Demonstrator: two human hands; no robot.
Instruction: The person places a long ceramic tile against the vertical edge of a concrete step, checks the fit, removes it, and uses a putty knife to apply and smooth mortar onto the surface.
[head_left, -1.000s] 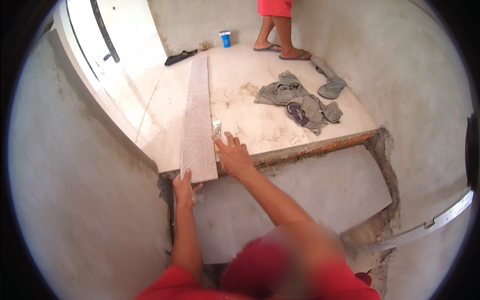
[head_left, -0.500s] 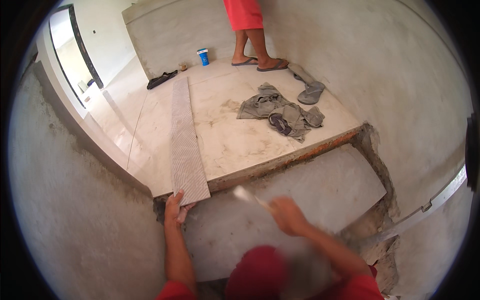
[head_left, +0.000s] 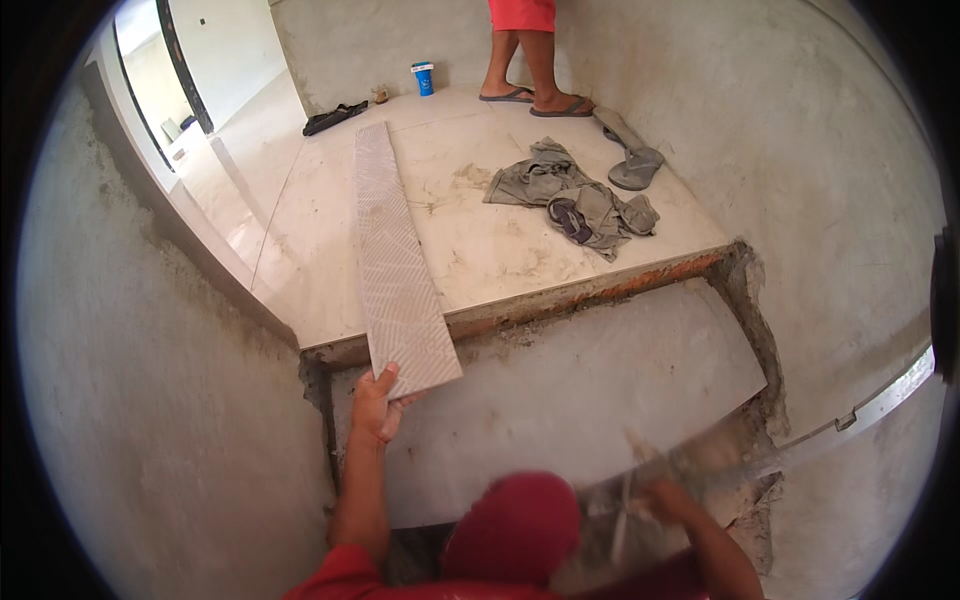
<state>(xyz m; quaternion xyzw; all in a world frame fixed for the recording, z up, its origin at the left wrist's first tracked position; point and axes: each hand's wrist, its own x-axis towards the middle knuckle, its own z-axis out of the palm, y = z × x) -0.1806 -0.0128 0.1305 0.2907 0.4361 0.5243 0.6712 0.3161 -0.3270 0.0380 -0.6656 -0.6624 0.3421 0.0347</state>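
Left hand (head_left: 378, 410): grip clamped on the near end of a long grey tile strip (head_left: 395, 255), thumb on top, fingers underneath.

Tile strip: ridged back side up, lying lengthwise on the tiled landing (head_left: 500, 250), its near end overhanging the landing's front edge above the lower step (head_left: 560, 400).

Right hand (head_left: 665, 495): low over the near right corner of the lower step, motion-blurred; it appears closed on a thin pale tool (head_left: 625, 510), but whether the grip is fully together I cannot tell.

Lower step: bare grey slab, rough mortar along its right edge.

Landing, right part: crumpled grey cloth (head_left: 570, 195); grey sandal (head_left: 635, 168) just beyond it, near the right wall.

Landing, far edge: blue-and-white tub (head_left: 424, 78); dark sandal (head_left: 335, 117) at the far left corner; another person's legs (head_left: 530, 65) in flip-flops, well apart from the strip.

Right wall: metal straightedge (head_left: 860, 415) leaning along it.
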